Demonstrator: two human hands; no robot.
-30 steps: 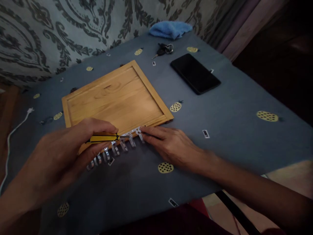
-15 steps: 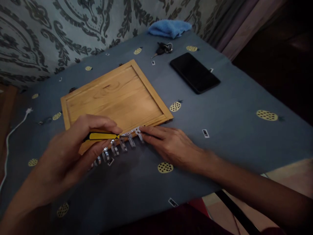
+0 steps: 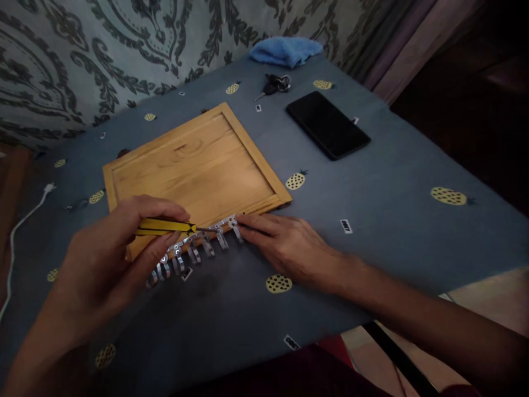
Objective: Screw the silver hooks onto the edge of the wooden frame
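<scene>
My left hand point(image 3: 101, 259) is closed round the yellow and black handle of a screwdriver point(image 3: 165, 226). Its thin shaft points right, and the tip is at one of the hooks on a silver metal hook rail point(image 3: 206, 237). The rail lies along the near edge of a wooden panel with a raised border point(image 3: 194, 165), its several curved hooks hanging over that edge. At the rail's right end, my right hand point(image 3: 289, 245) pinches the last hook between thumb and fingers. Part of the panel's near left side is hidden behind my left hand.
Beyond the panel, a black phone point(image 3: 328, 125), a bunch of keys point(image 3: 273, 85) and a blue cloth point(image 3: 286, 51) lie on the grey pineapple-print tablecloth point(image 3: 392, 237). A white cable point(image 3: 25, 220) runs along the left. A patterned curtain point(image 3: 136, 49) hangs behind the table.
My left hand has drawn back slightly to the left with the screwdriver, showing more of its shaft and of the hooks. My right hand stays at the rail's end.
</scene>
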